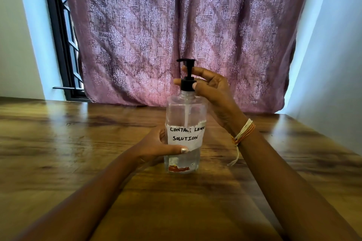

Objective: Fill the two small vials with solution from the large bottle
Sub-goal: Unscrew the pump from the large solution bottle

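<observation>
A large clear plastic bottle (186, 111) stands upright on the wooden table (78, 143), a white label on it reading "CONTACT LENS SOLUTION". A little clear liquid sits at its bottom. A black pump top (187, 76) closes its neck. My left hand (156, 146) wraps around the lower body of the bottle. My right hand (211, 88) grips the black collar of the pump between thumb and fingers. No small vials are in view.
A mauve patterned curtain (176, 35) hangs behind the table's far edge. A dark window frame (58, 45) stands at the back left. White walls flank both sides. A thread bracelet is on my right wrist.
</observation>
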Tool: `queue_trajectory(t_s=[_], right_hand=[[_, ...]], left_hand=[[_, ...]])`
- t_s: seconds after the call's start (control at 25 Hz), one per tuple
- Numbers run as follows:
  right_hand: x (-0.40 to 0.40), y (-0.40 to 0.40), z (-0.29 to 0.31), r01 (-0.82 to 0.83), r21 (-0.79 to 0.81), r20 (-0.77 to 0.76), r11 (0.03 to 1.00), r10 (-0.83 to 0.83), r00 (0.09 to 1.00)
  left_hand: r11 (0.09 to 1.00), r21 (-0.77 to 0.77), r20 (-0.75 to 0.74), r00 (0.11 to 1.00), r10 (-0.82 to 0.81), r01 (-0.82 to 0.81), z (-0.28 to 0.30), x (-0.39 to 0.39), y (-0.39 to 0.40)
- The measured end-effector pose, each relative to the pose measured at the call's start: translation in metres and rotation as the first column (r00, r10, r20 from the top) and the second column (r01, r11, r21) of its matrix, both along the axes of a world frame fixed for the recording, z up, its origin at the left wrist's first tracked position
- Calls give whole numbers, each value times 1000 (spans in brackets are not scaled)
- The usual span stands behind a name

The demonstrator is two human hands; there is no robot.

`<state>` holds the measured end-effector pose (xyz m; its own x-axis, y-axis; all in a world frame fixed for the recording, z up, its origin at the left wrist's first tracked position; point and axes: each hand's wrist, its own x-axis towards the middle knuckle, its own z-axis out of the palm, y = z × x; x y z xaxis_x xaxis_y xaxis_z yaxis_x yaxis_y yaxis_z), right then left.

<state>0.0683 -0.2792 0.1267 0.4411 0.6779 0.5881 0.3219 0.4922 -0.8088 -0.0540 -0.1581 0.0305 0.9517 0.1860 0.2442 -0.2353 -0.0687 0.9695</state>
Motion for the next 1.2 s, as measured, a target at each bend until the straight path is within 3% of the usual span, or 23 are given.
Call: queue_trajectory(t_s=[0.24, 0.44, 0.56, 0.68, 0.92, 1.08, 1.2], right_hand=[[-4, 3, -1, 152, -40, 47, 988, -150, 988], [-9, 0, -1, -13, 13, -1, 1000, 13, 1000], [-11, 4, -1, 144, -30, 71, 989, -141, 987], [-10, 5, -2, 226, -9, 40, 974, -225, 973], [-12, 2, -4, 65, 38, 47, 997, -67, 997], [-10, 4, -3, 262, 25, 111, 965, -263, 958], [-7, 2, -4, 146, 61, 25, 987, -147, 989]], left_hand=[[1000, 24, -5, 1000, 18, -18, 2, 1, 0], [999, 25, -7, 1000, 22, -22, 0, 1, 0], [1000, 6, -13, 1000, 12, -12, 2, 1, 0], [1000, 14, -27, 999, 23, -23, 3, 2, 0], [999, 30, -23, 999, 29, -28, 2, 0, 0], [999, 39, -15, 1000, 5, -5, 5, -1, -3], [999, 34, -17, 1000, 3, -3, 3, -1, -1]])
